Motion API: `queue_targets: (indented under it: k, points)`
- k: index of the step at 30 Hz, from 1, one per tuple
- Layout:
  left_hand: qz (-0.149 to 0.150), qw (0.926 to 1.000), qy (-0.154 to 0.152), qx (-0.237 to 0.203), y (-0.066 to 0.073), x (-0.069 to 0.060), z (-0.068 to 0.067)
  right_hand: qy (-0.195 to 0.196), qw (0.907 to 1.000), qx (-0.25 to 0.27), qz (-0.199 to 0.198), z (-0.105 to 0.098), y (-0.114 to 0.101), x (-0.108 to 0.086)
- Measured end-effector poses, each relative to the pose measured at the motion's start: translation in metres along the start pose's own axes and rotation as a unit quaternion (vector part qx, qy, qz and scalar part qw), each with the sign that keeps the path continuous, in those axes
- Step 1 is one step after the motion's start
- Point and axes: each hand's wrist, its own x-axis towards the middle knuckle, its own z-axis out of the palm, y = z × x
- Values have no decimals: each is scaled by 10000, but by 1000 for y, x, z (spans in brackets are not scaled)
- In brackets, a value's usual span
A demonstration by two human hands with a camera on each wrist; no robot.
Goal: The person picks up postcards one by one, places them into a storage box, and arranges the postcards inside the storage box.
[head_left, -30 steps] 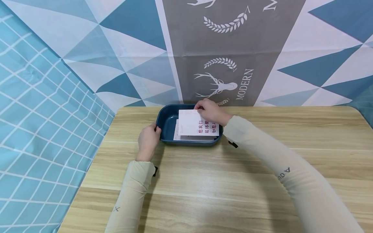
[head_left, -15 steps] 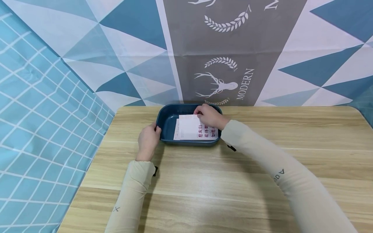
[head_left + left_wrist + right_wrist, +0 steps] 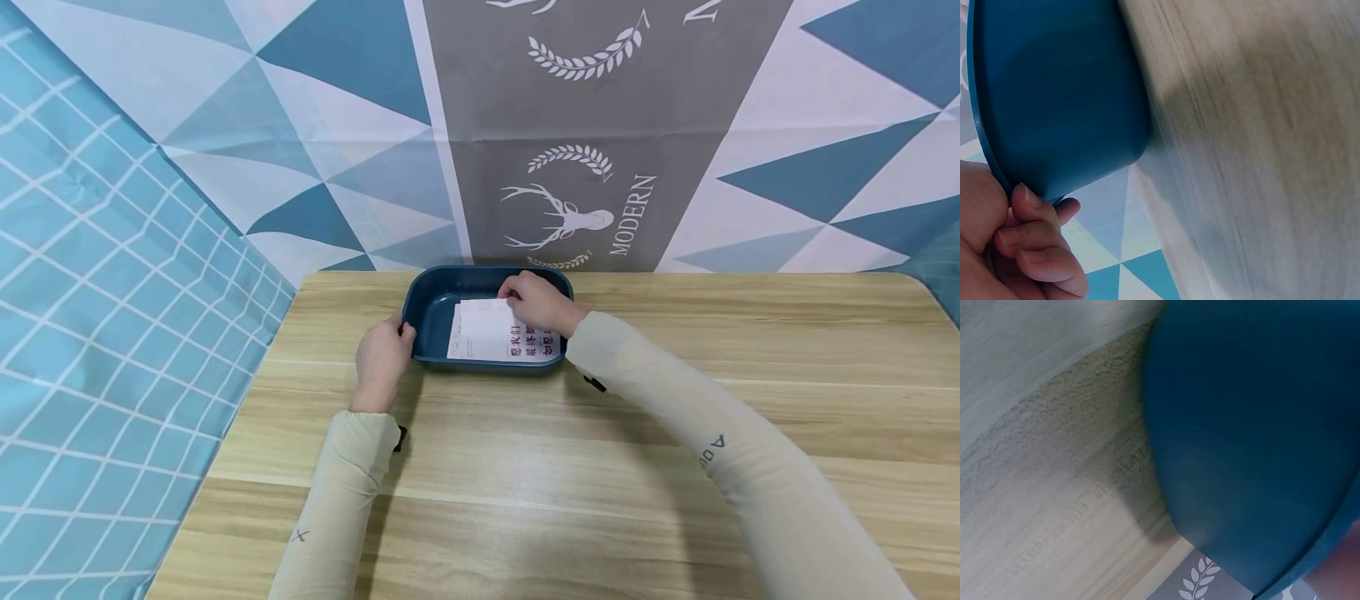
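A dark blue plastic bin (image 3: 433, 321) stands at the far edge of the wooden table. Gripping its left end by the rim is my left hand (image 3: 382, 358); in the left wrist view, curled fingers (image 3: 1041, 240) meet the bin's rim. My right hand (image 3: 542, 302) reaches into the bin from the right and pinches the far edge of a white card (image 3: 486, 329) with red Chinese characters. The card lies low in the bin, over another printed card (image 3: 454, 337) whose left edge shows. In the right wrist view the bin wall (image 3: 1241, 425) hides most of that hand.
Behind the table (image 3: 480, 500) hangs a patterned cloth (image 3: 360, 133) with triangles and a deer print, close to the bin's far side. A blue gridded cloth (image 3: 112, 333) borders the table's left side.
My right hand has lowered the white card into the bin, moving it slightly towards the near wall, so it covers more of the card beneath. The left hand stays on the rim.
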Motion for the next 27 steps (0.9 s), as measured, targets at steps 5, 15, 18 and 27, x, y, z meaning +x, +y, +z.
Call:
queue_targets:
  k: [5, 15, 18, 27]
  points:
    - [-1, 10000, 14, -21, 1, 0, -1, -27, 10000, -8, 0, 2, 2, 0]
    - [30, 10000, 18, -1, 0, 0, -1, 17, 9999, -116, 114, 8, 1, 1]
    - [54, 10000, 31, 13, -1, 0, 0, 57, 9998, -129, 173, 10, 1, 2]
    - [65, 10000, 44, 19, 0, 0, -1, 39, 9990, -352, 276, 18, 7, 4]
